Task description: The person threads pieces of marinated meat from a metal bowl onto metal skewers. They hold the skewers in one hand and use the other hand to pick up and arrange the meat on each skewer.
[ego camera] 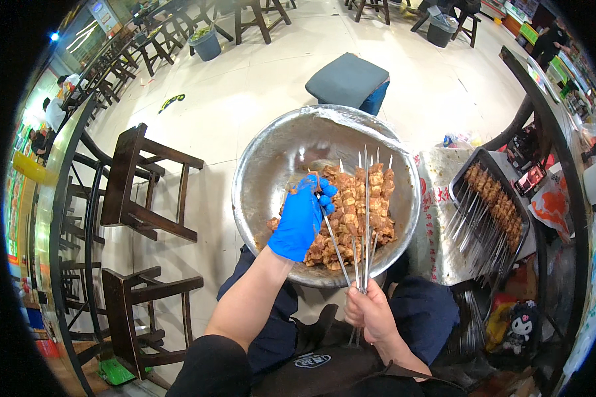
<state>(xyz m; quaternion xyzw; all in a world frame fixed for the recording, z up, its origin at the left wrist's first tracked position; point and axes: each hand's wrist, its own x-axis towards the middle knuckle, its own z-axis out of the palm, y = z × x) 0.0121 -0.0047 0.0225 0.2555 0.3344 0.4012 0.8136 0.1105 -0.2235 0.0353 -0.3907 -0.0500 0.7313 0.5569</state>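
In a blue glove, my left hand point(300, 213) pinches a piece of marinated meat point(312, 177) at the upper end of a metal skewer point(334, 238). Most of that meat is hidden by the fingers. My bare right hand point(370, 310) grips this skewer together with several others by their lower ends. Meat chunks are threaded on the upper parts of some of these skewers point(375, 183), while one in front looks bare. Below them, a large metal bowl point(258, 149) holds a heap of loose marinated meat point(323, 253).
To the right, a black tray point(525, 226) holds several loaded skewers point(496, 198), beside a phone point(530, 178). Bare skewers point(467, 317) lie below. A covered stool point(350, 77) stands beyond the bowl. Wooden stools point(129, 198) are on the left, and a table edge point(541, 109) on the right.
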